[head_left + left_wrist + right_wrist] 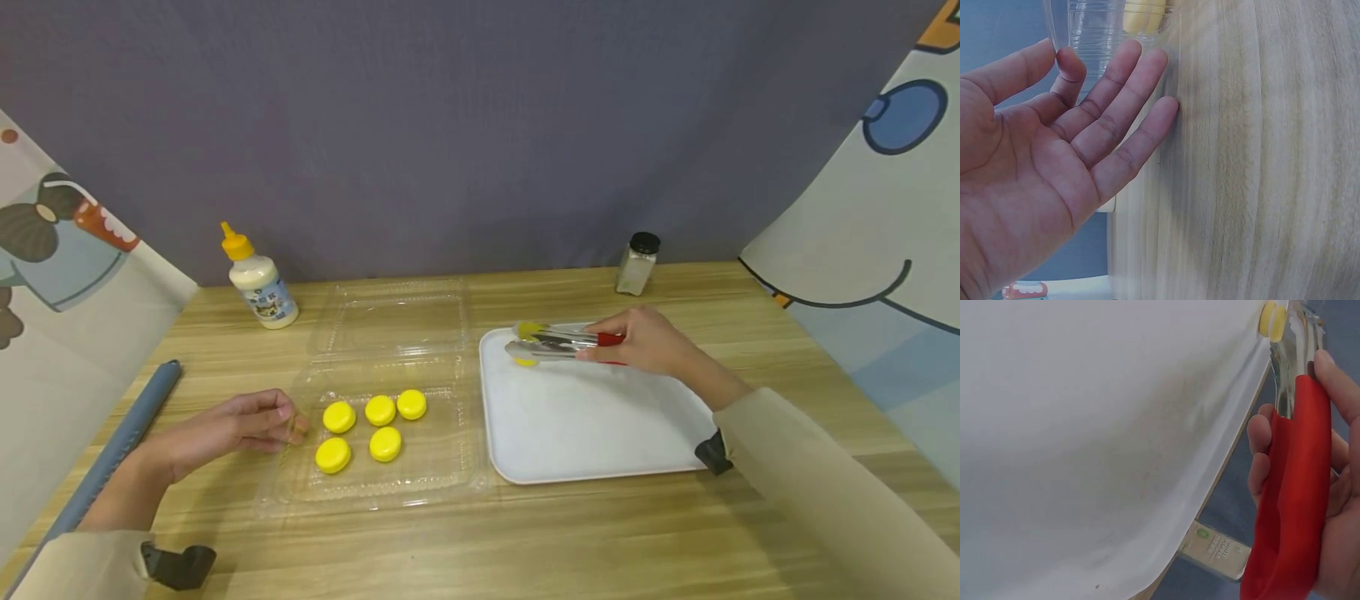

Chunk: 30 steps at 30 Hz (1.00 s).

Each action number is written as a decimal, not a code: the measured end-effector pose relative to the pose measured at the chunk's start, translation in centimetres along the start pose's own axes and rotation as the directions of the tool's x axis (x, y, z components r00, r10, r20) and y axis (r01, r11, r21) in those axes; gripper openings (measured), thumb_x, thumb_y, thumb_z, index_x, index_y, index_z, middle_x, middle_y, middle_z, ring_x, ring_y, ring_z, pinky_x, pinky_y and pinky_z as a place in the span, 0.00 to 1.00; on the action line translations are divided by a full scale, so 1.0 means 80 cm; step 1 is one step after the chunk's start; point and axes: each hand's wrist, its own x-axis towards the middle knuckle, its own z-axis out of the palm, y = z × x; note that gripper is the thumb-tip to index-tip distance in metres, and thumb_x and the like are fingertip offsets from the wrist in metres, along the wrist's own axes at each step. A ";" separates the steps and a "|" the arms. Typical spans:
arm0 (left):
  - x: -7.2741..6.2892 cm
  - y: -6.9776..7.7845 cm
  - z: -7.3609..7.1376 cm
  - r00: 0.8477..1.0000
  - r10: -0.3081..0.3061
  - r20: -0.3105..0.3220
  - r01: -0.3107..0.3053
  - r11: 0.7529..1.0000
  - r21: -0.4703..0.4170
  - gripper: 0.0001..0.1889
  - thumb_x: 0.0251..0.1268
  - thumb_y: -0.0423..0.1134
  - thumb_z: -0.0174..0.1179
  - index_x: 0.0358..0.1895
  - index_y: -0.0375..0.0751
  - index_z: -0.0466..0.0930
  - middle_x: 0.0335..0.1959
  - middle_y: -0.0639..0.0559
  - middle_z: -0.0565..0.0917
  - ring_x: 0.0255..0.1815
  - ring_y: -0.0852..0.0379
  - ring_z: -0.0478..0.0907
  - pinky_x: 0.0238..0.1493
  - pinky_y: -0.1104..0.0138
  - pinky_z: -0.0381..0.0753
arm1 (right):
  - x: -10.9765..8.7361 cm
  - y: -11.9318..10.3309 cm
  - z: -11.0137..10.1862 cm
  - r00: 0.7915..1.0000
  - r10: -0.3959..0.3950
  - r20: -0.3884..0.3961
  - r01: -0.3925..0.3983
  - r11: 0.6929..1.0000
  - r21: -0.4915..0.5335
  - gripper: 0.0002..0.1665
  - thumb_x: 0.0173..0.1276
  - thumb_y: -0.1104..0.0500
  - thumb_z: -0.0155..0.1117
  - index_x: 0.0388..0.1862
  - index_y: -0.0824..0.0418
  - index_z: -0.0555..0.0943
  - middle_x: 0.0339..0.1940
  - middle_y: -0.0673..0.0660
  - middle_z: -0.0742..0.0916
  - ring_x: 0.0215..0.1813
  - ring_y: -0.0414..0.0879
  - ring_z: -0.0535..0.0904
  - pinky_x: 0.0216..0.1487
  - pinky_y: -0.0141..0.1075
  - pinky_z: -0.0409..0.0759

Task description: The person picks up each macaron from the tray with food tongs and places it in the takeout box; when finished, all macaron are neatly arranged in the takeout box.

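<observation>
on wooden table point(420, 550), left hand point(236, 425) pinches clear box point(446, 450), right hand point(648, 342) grips tongs point(547, 351) partly hiding yellow disc point(1265, 320).

A white bottle with a yellow nozzle cap point(264, 292) and a blue label stands at the back left of the wood-grain desk point(420, 550); a small black-lidded jar point(636, 265) stands at the back right. A grey-blue rod point(116, 446), perhaps a rolled cover, lies along the left side. Behind is a dark grey backdrop point(480, 142), flanked by a left cartoon panel point(67, 242) and a right cartoon panel point(892, 217).

The head view is softly lit; at seven o'clock, glints are seen on the clear container point(442, 458).
</observation>
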 end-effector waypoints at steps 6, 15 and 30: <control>0.000 -0.001 -0.001 1.000 -0.005 -0.001 0.005 1.000 0.005 0.15 0.85 0.43 0.44 0.53 0.31 0.68 0.53 0.42 0.76 0.56 0.53 0.79 0.55 0.66 0.82 | 0.000 0.006 0.006 1.000 -0.013 -0.018 0.013 0.999 -0.039 0.34 0.60 0.39 0.77 0.57 0.61 0.86 0.10 0.44 0.63 0.19 0.39 0.53 0.22 0.32 0.55; 0.000 -0.002 -0.002 1.000 0.007 0.007 -0.007 1.000 0.007 0.15 0.85 0.42 0.43 0.54 0.30 0.69 0.55 0.41 0.76 0.57 0.56 0.79 0.55 0.66 0.81 | -0.001 0.007 0.013 0.999 0.011 -0.041 -0.012 0.999 -0.031 0.34 0.58 0.37 0.77 0.56 0.58 0.88 0.09 0.45 0.68 0.19 0.40 0.59 0.21 0.32 0.57; 0.000 -0.001 -0.002 1.000 -0.025 0.002 0.025 1.000 -0.002 0.16 0.85 0.44 0.44 0.53 0.31 0.68 0.54 0.42 0.76 0.57 0.53 0.79 0.56 0.66 0.81 | -0.010 0.005 0.010 0.998 -0.034 -0.050 0.033 0.999 -0.019 0.28 0.65 0.43 0.75 0.56 0.61 0.87 0.09 0.47 0.72 0.16 0.38 0.58 0.19 0.32 0.58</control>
